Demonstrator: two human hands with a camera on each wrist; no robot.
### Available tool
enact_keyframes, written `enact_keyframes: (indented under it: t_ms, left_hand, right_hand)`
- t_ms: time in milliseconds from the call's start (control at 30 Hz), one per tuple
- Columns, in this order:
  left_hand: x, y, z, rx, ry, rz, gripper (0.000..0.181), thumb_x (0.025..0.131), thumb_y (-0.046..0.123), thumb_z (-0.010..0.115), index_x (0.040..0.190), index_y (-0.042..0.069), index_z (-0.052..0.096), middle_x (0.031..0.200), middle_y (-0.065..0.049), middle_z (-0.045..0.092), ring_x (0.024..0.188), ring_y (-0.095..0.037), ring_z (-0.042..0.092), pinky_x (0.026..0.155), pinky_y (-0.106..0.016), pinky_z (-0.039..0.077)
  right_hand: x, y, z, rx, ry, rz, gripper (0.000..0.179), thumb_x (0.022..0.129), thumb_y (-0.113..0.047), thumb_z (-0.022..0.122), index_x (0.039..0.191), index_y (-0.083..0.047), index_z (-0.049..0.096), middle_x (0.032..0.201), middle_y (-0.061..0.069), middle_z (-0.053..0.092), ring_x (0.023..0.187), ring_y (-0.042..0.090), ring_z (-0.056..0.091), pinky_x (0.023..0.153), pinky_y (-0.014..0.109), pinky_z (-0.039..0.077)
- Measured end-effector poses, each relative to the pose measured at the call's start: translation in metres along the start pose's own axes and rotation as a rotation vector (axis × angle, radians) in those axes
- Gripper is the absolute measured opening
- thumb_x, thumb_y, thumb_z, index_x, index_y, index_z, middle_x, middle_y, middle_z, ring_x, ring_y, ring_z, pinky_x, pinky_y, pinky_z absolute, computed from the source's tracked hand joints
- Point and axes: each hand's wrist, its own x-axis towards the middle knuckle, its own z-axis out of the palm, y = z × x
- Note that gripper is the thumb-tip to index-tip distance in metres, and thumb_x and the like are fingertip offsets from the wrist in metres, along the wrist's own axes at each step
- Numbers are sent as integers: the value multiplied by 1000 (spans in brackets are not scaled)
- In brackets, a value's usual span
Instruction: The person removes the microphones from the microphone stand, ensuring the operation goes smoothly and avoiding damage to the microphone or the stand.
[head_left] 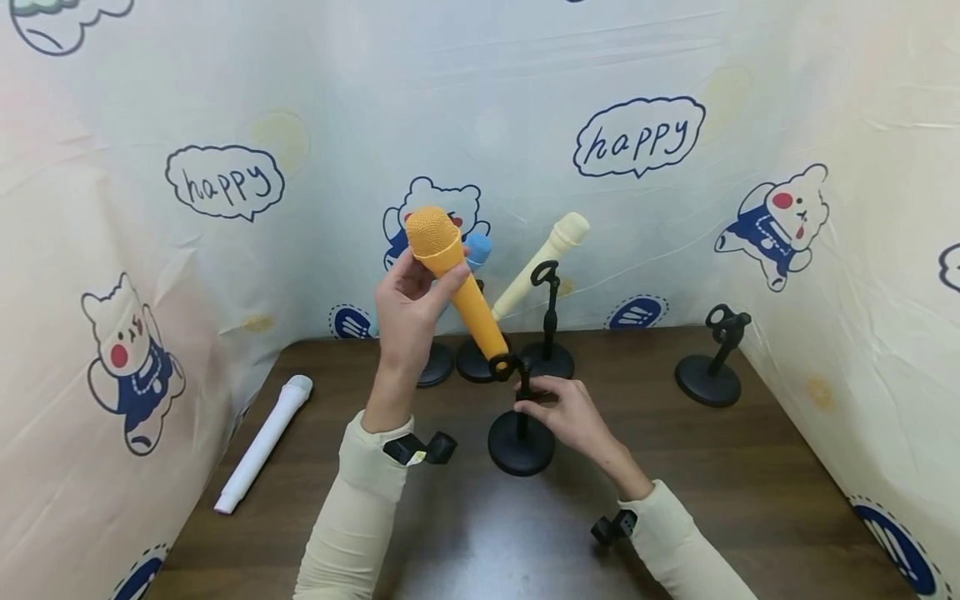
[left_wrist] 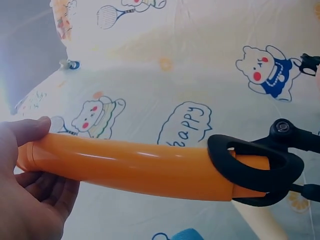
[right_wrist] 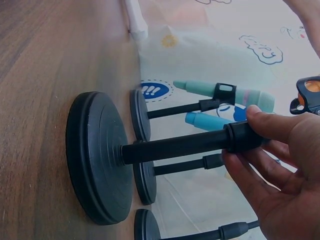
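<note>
My left hand grips an orange microphone just below its mesh head. The microphone slants, its tail down and to the right. In the left wrist view that tail sits inside the black clip ring of a microphone stand. My right hand pinches this stand's pole near the collar, thumb on one side and fingers on the other. Below, the stand's round base is close over the wooden table.
Behind stand a pale yellow microphone, a blue one and a green one, among black stands. One stand has a bare clip; another is at the far right. A white microphone lies left on the table.
</note>
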Motion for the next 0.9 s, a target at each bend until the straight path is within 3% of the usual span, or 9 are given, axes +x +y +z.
enact_keyframes:
  t_ms: [67,300,467,600,900]
  left_hand:
    - [1,2,-3,-21,14,10,42,98,8,75,137,-2,64,123,-15,76,112,-23,72,103,-32,60]
    - [7,12,-14,-35,77,31,41,100,8,72,137,-4,62,119,-3,77,112,-25,71,105,-32,59]
    - [7,14,-23,-39,90,29,43,99,9,73,140,-2,62,124,-12,76,113,-25,72,105,-32,59]
    - [5,13,-29,-43,103,21,44,98,11,72,140,1,62,124,-16,74,112,-26,71,103,-31,59]
    - [-5,3,-48,-62,100,42,39,100,15,67,138,9,61,115,-5,74,100,-25,72,100,-34,60]
  right_hand:
    - [0,0,0,4,-2,-2,21,93,-16,84,114,-13,81,113,4,81,105,22,79,90,36,65]
    - [0,-1,1,4,-1,-5,21,94,-16,83,114,-12,81,112,5,81,105,22,79,90,35,65]
    - [-1,-1,1,8,-3,-7,21,94,-14,83,114,-11,80,112,6,81,105,22,79,90,34,65]
    - [-1,-1,1,4,1,-18,21,93,-14,83,114,-10,80,112,6,81,105,22,79,90,34,65]
    - [-2,-2,1,6,7,-19,21,93,-14,83,113,-11,80,112,6,81,105,22,79,90,34,65]
